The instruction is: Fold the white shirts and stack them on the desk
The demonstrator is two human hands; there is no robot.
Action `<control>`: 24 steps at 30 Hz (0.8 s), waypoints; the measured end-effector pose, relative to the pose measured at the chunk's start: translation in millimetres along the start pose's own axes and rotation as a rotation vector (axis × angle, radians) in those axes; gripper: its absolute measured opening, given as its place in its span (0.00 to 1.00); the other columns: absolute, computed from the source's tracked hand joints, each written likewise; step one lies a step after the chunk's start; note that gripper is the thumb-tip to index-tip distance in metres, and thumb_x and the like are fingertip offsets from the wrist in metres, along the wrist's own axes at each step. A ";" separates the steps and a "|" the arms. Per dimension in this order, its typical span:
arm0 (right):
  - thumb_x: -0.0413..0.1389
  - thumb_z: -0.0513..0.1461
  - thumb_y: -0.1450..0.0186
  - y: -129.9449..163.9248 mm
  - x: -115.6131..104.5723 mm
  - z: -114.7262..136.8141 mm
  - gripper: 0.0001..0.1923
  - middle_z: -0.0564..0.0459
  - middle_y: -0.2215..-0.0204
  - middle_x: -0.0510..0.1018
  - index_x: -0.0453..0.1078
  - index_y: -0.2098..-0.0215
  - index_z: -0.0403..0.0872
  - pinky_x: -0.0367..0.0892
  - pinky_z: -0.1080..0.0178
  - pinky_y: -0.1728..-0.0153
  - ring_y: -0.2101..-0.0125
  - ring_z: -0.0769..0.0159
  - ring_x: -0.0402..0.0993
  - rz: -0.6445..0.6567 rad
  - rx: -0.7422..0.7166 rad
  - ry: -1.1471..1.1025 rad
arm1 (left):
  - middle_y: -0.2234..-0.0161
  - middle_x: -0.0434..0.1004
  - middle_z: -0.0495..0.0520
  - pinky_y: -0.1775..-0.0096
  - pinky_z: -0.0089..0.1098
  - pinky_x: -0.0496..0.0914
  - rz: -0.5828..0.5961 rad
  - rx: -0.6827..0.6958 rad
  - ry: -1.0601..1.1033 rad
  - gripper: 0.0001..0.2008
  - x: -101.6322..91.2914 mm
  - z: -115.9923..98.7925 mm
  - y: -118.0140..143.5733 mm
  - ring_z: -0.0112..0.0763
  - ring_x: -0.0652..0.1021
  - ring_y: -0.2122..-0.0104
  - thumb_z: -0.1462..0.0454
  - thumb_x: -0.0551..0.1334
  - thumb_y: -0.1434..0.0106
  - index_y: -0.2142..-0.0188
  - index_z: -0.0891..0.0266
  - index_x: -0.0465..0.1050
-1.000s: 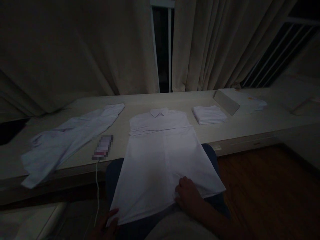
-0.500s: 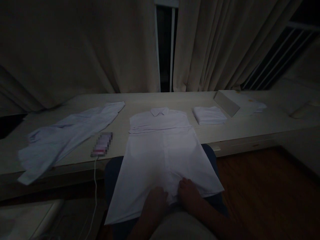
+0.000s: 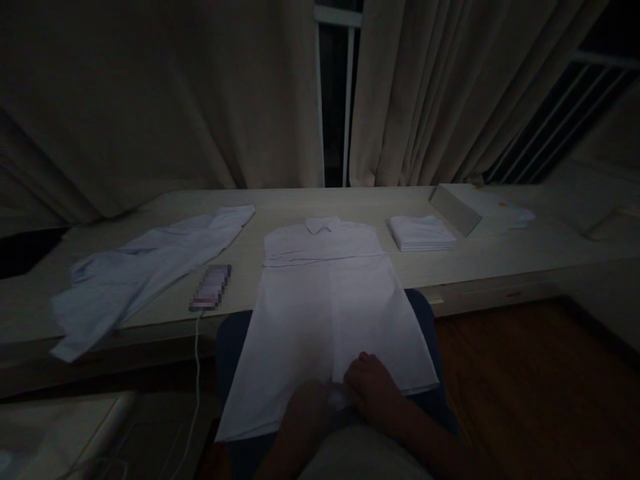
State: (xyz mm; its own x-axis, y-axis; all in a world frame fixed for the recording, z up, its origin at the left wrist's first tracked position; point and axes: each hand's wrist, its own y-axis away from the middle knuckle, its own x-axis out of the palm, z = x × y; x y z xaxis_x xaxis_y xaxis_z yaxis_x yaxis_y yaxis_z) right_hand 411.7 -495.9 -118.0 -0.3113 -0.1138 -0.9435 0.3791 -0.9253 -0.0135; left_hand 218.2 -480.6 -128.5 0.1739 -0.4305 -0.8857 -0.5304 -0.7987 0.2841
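Note:
A white collared shirt (image 3: 295,300) lies spread out, its collar on the desk and its lower part over my lap. Sleeves do not show at its sides, and a crease crosses the chest. At the hem, my left hand (image 3: 309,407) is closed on the cloth near the button placket, a little blurred. Just right of the placket, my right hand (image 3: 373,387) has its fingers curled on the same hem. The two hands are close together with a short stretch of cloth between them. The fingertips are partly hidden.
On the pale desk (image 3: 280,200), another white garment (image 3: 150,260) lies loosely at left, near a phone (image 3: 211,288) with a white cable (image 3: 197,373). A folded white stack (image 3: 421,233) and an open box (image 3: 470,210) are at right. Curtains (image 3: 260,93) hang behind.
My right hand has shifted slightly left, closer to my left hand, and the right part of the hem has moved in a little. The whole view has also shifted slightly.

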 end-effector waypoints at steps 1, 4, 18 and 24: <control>0.54 0.37 0.34 -0.2 1.4 0.5 0.05 0.50 0.65 0.75 0.71 0.66 0.45 0.55 0.59 0.55 0.59 0.61 0.63 0.015 -0.028 0.010 | 0.55 0.75 0.59 0.52 0.35 0.65 -0.036 -0.004 0.020 0.22 -0.5 0.0 0.5 0.37 0.73 0.56 0.62 0.55 0.38 0.43 0.58 0.66; 0.54 0.38 0.33 -1.0 11.1 2.6 0.06 0.50 0.65 0.76 0.72 0.65 0.46 0.55 0.59 0.57 0.58 0.60 0.64 0.102 -0.092 0.043 | 0.53 0.74 0.59 0.52 0.34 0.65 -0.093 -0.009 0.015 0.24 1.1 2.2 0.3 0.36 0.73 0.55 0.62 0.54 0.35 0.40 0.58 0.62; 0.49 0.53 0.34 113.0 -31.2 -94.7 0.26 0.39 0.57 0.75 0.65 0.48 0.42 0.65 0.51 0.55 0.56 0.49 0.72 -0.316 0.842 -0.133 | 0.48 0.71 0.65 0.45 0.50 0.62 -0.569 -0.360 -0.010 0.26 -19.9 70.3 54.9 0.51 0.69 0.46 0.53 0.54 0.37 0.44 0.63 0.66; 0.50 0.54 0.36 131.9 -12.3 -100.0 0.31 0.47 0.66 0.78 0.61 0.44 0.43 0.68 0.58 0.66 0.66 0.57 0.77 -0.235 0.970 -0.473 | 0.47 0.73 0.56 0.50 0.42 0.72 -0.545 -0.561 0.458 0.27 -22.0 121.3 91.4 0.43 0.75 0.49 0.49 0.55 0.41 0.45 0.58 0.65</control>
State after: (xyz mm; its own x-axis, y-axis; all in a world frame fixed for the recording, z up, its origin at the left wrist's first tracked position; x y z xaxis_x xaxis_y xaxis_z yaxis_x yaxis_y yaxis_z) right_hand 552.7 -580.4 -141.3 -0.6667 0.1666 -0.7265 -0.5134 -0.8093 0.2855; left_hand 65.3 -493.2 -127.6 0.6594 0.0382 -0.7509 0.1834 -0.9767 0.1113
